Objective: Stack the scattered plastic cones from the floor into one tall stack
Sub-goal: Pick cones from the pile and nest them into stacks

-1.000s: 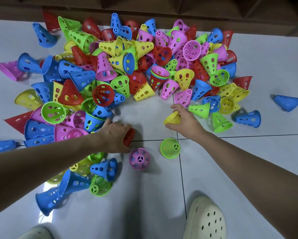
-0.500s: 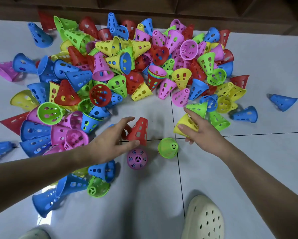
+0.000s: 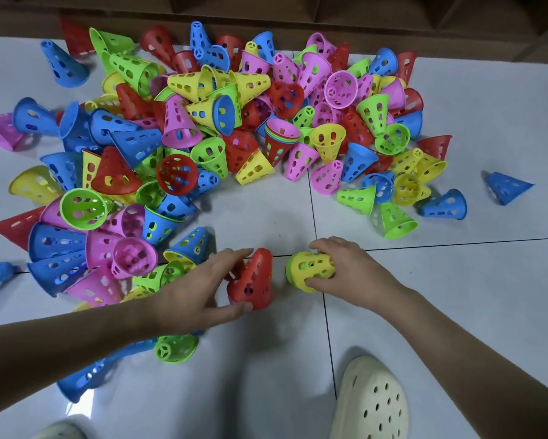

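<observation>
A big heap of perforated plastic cones (image 3: 222,128) in red, blue, green, yellow and pink covers the white tiled floor ahead of me. My left hand (image 3: 196,289) grips a red cone (image 3: 253,280) that sits over a pink cone, of which only a sliver shows at its base. My right hand (image 3: 352,274) holds a yellow cone (image 3: 310,270) pushed down over a green cone, whose rim (image 3: 289,274) peeks out on the left. The two small stacks stand side by side, a little apart. A short multicoloured stack (image 3: 279,144) leans in the heap.
My cream clog (image 3: 371,403) rests on the tile at the lower right, and another shoe tip (image 3: 60,432) shows at the bottom left. Loose blue cones (image 3: 507,186) lie far right. A green cone (image 3: 176,348) lies under my left forearm. A dark wooden base (image 3: 298,14) runs along the far edge.
My left hand brought the red cone down over the pink cone. My right hand carried the yellow cone from the heap's edge onto the green cone.
</observation>
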The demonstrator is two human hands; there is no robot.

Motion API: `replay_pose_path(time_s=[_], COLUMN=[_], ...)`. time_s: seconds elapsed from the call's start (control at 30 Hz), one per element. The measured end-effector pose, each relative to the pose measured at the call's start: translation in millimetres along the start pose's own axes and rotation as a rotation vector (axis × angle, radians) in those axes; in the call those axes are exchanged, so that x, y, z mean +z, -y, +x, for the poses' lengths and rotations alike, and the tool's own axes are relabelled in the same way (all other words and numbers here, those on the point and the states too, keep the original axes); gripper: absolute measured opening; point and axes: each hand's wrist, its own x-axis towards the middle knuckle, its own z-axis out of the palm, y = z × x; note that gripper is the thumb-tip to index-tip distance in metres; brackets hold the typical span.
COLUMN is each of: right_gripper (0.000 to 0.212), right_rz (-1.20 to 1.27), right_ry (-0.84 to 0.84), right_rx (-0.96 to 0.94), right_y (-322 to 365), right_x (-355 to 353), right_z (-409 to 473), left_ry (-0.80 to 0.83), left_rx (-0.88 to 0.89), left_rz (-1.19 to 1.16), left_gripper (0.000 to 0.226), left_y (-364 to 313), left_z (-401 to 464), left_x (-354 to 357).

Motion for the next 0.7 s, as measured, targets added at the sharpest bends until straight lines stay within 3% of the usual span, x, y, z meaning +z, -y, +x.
replay_pose_path(time_s=[0.33,0.47,0.63,0.7], right_gripper=[0.046,0.048,0.057,0.065], right_rz=[-0.072,-0.008,0.125,0.187], right_ry=[-0.011,-0.055,-0.062,-0.028], right_rx=[-0.066,-0.073,-0.065,-0.095], right_y=[-5.0,-7.7,-10.9,-14.2], right_x=[28.7,34.9,38.4,36.1], right_z=[11.6,14.0,13.8,12.7], left_ry=[0.018,0.024,0.095,0.038], left_rx=[0.068,0.084,0.088,0.067], left_rz=[0.114,0.248,0.346,0.346], left_gripper=[0.061,0.054,0.064,0.063], left_y=[16.2,30.9,32.9,31.8], left_z=[2.1,8.3,14.1,15.4], left_x=[14.9,23.0,5.8,-7.4])
